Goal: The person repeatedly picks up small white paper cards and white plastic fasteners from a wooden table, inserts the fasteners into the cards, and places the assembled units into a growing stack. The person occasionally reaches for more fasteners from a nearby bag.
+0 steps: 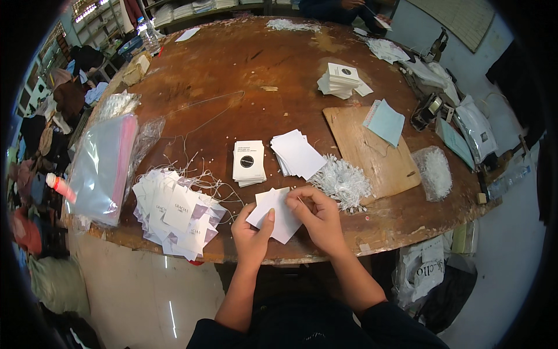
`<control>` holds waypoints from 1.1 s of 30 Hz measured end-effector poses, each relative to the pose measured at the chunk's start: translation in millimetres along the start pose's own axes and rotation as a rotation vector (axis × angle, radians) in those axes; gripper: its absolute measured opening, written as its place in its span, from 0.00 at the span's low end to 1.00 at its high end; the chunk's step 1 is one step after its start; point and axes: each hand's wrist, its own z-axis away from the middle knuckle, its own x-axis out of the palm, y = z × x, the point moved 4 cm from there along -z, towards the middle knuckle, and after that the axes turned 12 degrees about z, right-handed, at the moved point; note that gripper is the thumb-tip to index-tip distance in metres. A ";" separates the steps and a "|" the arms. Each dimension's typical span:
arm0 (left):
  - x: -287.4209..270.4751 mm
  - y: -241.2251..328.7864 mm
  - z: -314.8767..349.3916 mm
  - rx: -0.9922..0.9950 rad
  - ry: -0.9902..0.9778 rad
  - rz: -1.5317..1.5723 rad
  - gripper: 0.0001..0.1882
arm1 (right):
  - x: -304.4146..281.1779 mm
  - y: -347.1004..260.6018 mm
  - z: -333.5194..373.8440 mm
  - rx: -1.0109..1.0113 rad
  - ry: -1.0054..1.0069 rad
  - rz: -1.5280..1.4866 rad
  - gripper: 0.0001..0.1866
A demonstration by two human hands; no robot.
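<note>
My left hand (pixel 252 235) grips a few blank white cards (pixel 280 220) near the table's front edge, thumb laid across the top one. At their upper right corner, the thumb and fingers of my right hand (pixel 319 220) are pinched together; whatever is between them is too small to make out. Just beyond are a stack of printed cards with a black circle (pixel 250 161) and a stack of blank white cards (pixel 297 154). A bundle of white tag strings (pixel 343 181) lies right of these. To my left is a heap of strung tags (pixel 180 212), cords trailing.
Clear plastic bags (pixel 104 166) lie at the table's left edge. A wooden board (pixel 372 157) carries a pale blue card (pixel 385 123). Farther back stands another card stack (pixel 340 80); a bagged white bundle (pixel 433 173) sits right. Another person's hands (pixel 353 4) show across the table.
</note>
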 end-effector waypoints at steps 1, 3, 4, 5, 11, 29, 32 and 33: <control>0.0 -0.6 1.1 0.005 0.006 -0.003 0.14 | 2.0 -1.4 0.4 -0.043 0.030 -0.037 0.05; 0.1 -1.0 2.6 0.029 0.014 -0.017 0.14 | 4.1 -2.1 -0.3 -0.071 0.120 -0.068 0.05; 0.4 -1.1 1.8 0.048 0.015 -0.022 0.14 | 3.7 -1.4 -1.0 -0.042 0.122 -0.062 0.05; 0.4 -1.9 2.1 0.047 0.016 -0.025 0.14 | 4.3 -0.5 -0.5 -0.004 0.109 -0.034 0.05; 0.2 -3.1 2.7 0.063 -0.009 -0.051 0.13 | 7.3 -13.0 0.1 -0.235 0.138 0.258 0.04; -0.2 -7.5 2.3 0.145 -0.015 -0.079 0.12 | 15.5 -23.9 -0.9 -0.444 0.239 0.413 0.03; 0.0 -7.0 3.2 0.158 -0.011 -0.089 0.11 | 16.3 -23.6 -0.9 -0.432 0.235 0.429 0.02; 0.0 -6.1 3.6 0.166 -0.014 -0.109 0.11 | 16.4 -23.2 -1.1 -0.421 0.230 0.429 0.02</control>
